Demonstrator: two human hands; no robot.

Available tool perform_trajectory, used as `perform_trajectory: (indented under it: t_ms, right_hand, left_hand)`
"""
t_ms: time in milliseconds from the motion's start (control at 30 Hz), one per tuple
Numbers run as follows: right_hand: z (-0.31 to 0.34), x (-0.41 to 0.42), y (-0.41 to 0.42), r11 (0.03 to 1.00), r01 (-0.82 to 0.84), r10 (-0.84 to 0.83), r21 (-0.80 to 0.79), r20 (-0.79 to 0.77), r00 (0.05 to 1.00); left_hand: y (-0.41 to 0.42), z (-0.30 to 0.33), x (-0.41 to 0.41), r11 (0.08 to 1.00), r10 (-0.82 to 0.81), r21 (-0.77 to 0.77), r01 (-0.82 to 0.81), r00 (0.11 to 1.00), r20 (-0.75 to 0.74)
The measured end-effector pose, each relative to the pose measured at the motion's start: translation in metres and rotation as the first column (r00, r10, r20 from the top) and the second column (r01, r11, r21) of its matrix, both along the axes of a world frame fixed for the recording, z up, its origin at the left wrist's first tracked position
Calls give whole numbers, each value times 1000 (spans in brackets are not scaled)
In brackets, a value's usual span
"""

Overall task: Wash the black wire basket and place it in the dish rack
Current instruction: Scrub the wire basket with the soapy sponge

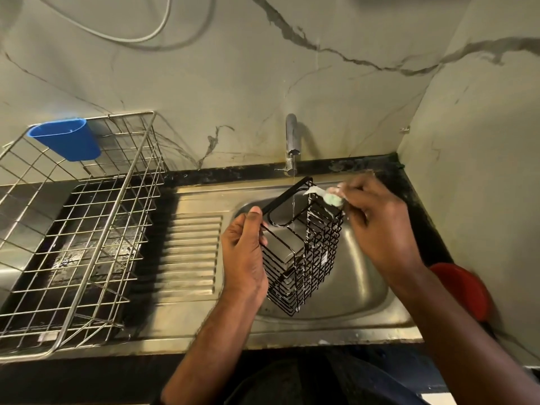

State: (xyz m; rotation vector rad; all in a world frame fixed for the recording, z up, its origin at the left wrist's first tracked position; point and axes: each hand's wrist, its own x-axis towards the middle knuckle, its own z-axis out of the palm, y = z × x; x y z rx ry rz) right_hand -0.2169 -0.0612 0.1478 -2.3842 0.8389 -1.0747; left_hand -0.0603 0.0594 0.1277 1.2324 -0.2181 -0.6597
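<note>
The black wire basket (306, 249) hangs tilted over the steel sink bowl (362, 276), with foam on its right side. My left hand (244, 252) grips its left rim, thumb on the top frame. My right hand (377, 223) presses a soapy green sponge (333, 199) against the basket's upper right corner. A thin stream of water falls from the tap (291, 141) through the basket's open top. The steel wire dish rack (79, 229) stands at the left on the counter.
A blue plastic cup holder (67, 138) hangs on the rack's back left corner. The ribbed drainboard (193, 252) lies between rack and bowl. A red round object (464, 287) sits at the right counter edge. Marble walls close the back and right.
</note>
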Motion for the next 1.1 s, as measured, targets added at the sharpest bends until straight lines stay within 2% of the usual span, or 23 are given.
perform_trajectory:
  t_ms: [67, 133, 233, 300, 367, 500, 567, 667, 767, 833, 967, 1100]
  right_hand:
    - [5, 3, 11, 996, -76, 74, -40, -36, 997]
    - [10, 9, 31, 976, -195, 180, -98, -142, 973]
    - [9, 17, 51, 880, -442, 376, -174, -313, 872]
    - [5, 17, 46, 835, -519, 438, -184, -350, 828]
    - [3, 11, 34, 855, -491, 418, -168, -339, 843]
    - [7, -2, 6, 954, -265, 231, -137, -225, 947]
    - [8, -5, -3, 976, -195, 176, -96, -179, 968]
    - [12, 0, 10, 957, -263, 236, -122, -202, 951]
    - [8, 6, 38, 877, -454, 391, -161, -311, 866]
    - [0, 6, 41, 850, -491, 415, -188, -335, 846]
    - [-8, -1, 19, 942, -282, 248, -180, -190, 950]
    - [-4, -1, 4, 993, -99, 97, -61, -28, 995]
  left_hand:
    - [-1, 0, -3, 1000, -1, 8, 1, 1000, -7]
    - [-2, -1, -4, 1000, -2, 10, 2, 1000, -8]
    - [-2, -4, -2, 999, -41, -9, 41, 999, -27]
    - [-1, -3, 0, 999, -50, -14, 50, 998, -27]
    - [1, -3, 1, 999, -42, 13, 42, 999, -22]
    - [0, 0, 3, 1000, -6, 31, 7, 1000, -30]
    - [0, 1, 4, 1000, -4, 24, 5, 1000, -30]
    - [-2, 0, 1, 1000, 7, 14, -6, 999, -52]
    - [-4, -4, 2, 1000, 24, 15, -23, 995, -98]
    - [-4, -3, 4, 999, 51, 22, -48, 984, -170]
    - [-1, 3, 10, 995, 97, 61, -81, 944, -316]
    - [-3, 1, 12, 996, 88, 23, -85, 932, -352]
